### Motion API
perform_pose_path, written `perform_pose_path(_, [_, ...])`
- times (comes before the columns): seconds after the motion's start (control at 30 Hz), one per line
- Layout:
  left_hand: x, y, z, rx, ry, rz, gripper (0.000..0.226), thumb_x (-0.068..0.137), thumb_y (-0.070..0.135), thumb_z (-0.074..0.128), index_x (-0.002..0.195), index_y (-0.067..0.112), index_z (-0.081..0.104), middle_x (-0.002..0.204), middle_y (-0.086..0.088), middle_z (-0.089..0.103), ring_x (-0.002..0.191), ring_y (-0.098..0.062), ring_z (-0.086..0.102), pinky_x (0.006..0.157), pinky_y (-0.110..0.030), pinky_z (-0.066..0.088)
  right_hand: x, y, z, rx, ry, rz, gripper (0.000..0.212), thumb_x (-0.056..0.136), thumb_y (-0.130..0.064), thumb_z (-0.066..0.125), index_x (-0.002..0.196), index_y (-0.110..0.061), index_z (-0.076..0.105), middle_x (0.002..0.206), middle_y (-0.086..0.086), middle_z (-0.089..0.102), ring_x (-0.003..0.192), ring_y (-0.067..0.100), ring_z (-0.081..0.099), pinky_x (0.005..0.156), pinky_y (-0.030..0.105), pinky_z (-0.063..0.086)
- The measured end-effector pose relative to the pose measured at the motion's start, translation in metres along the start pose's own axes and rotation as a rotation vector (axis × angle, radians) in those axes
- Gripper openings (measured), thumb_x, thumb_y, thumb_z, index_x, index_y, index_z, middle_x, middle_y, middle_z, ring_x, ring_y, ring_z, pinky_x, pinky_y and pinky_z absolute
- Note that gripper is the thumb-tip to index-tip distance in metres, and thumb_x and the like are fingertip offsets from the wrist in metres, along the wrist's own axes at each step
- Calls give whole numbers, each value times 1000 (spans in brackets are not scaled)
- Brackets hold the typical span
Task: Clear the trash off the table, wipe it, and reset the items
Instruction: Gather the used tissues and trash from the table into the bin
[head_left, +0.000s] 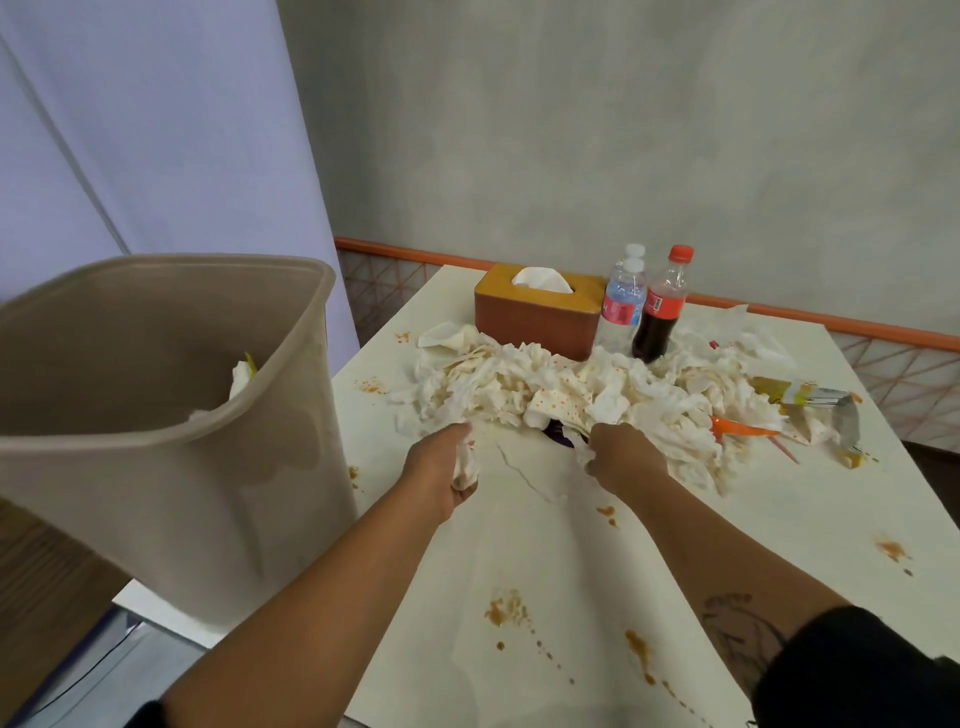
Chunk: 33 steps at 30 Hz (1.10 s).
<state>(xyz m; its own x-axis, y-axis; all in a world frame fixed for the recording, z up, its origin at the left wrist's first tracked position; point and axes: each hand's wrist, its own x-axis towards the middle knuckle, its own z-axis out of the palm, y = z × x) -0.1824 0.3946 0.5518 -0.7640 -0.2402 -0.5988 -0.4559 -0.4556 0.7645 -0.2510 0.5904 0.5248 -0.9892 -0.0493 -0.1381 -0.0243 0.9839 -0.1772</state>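
Note:
A big heap of crumpled, sauce-stained napkins (545, 389) lies across the middle of the white table (571, 545). My left hand (441, 470) is closed on a wad of napkin at the heap's near left edge. My right hand (621, 457) grips napkins at the heap's near edge, beside a purple scrap (558, 434). An orange plastic utensil (737, 428) and a yellow snack wrapper (795, 392) lie in the heap's right side. A beige trash bin (156, 415) stands at the table's left, holding some paper.
Behind the heap stand an orange tissue box (535, 312), a water bottle (621, 306) and a cola bottle (662, 306). Orange sauce spots (506, 610) dot the table near me and at its right. An orange rail (779, 312) runs along the wall behind.

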Motion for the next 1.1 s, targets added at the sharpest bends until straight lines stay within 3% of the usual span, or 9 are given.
perform_pose_path(0.1, [-1, -4, 4, -8, 16, -2, 6, 91, 9, 58, 85, 8, 57, 69, -5, 51, 52, -15, 45, 42, -18, 42, 2, 0, 0, 36, -4, 6, 20, 91, -18, 53, 109, -13, 57, 104, 4, 58, 85, 17, 51, 67, 26, 43])
perform_pose_path(0.23, [2, -3, 10, -58, 21, -58, 20, 96, 4, 44, 81, 7, 56, 76, -9, 55, 34, -16, 58, 31, -13, 39, -1, -2, -10, 126, 1, 8, 14, 79, -18, 63, 89, -10, 57, 85, 3, 56, 74, 18, 54, 55, 23, 41])
perform_pose_path(0.37, [-1, 0, 19, -41, 6, -26, 26, 95, 3, 39, 98, 11, 63, 79, -10, 58, 59, -23, 61, 36, -18, 47, -9, -16, -34, 331, 22, -42, 13, 75, -17, 69, 80, -8, 62, 80, 5, 62, 73, 20, 60, 60, 27, 46])
perform_pose_path(0.5, [-9, 0, 27, -24, -41, 30, 27, 94, -2, 38, 101, 9, 62, 77, -9, 55, 58, -22, 55, 45, -23, 49, -25, -45, -56, 591, 21, -180, 11, 74, -9, 71, 76, -10, 60, 69, 2, 61, 57, 17, 60, 42, 18, 43])
perform_pose_path(0.63, [-19, 4, 27, -140, -97, 51, 13, 96, 11, 45, 87, 8, 54, 80, -9, 56, 59, -22, 56, 58, -33, 51, -41, -74, -59, 599, 22, -318, 18, 72, -10, 75, 73, -17, 59, 66, -7, 55, 56, 8, 53, 47, 18, 40])
perform_pose_path(0.77, [-19, 8, 19, -206, -140, 99, 28, 96, 37, 48, 108, 14, 57, 97, -10, 65, 73, -23, 62, 65, -33, 51, -47, -92, -52, 549, 8, -402, 11, 76, -8, 70, 81, -16, 64, 64, -11, 50, 56, 6, 49, 48, 17, 36])
perform_pose_path(0.9, [-17, 8, 5, -183, -95, 87, 28, 95, 25, 51, 115, 7, 58, 96, -11, 64, 69, -22, 61, 55, -28, 54, -48, -104, -46, 502, -32, -478, 15, 80, -11, 67, 94, -9, 72, 75, -5, 58, 65, 10, 53, 53, 17, 39])
perform_pose_path(1.03, [-17, 9, -6, -163, -16, 50, 20, 96, 10, 43, 81, 5, 54, 68, -11, 50, 36, -14, 53, 32, -16, 43, -45, -111, -40, 538, -95, -528, 15, 81, -14, 67, 91, -6, 75, 87, 8, 70, 75, 13, 57, 64, 24, 44])
perform_pose_path(1.1, [-16, 11, -10, -175, -9, 27, 23, 98, 8, 37, 83, 8, 55, 66, -7, 57, 37, -7, 57, 30, -12, 36, -42, -113, -37, 571, -85, -546, 14, 85, -16, 65, 86, -5, 74, 84, 8, 70, 75, 15, 59, 67, 27, 45])
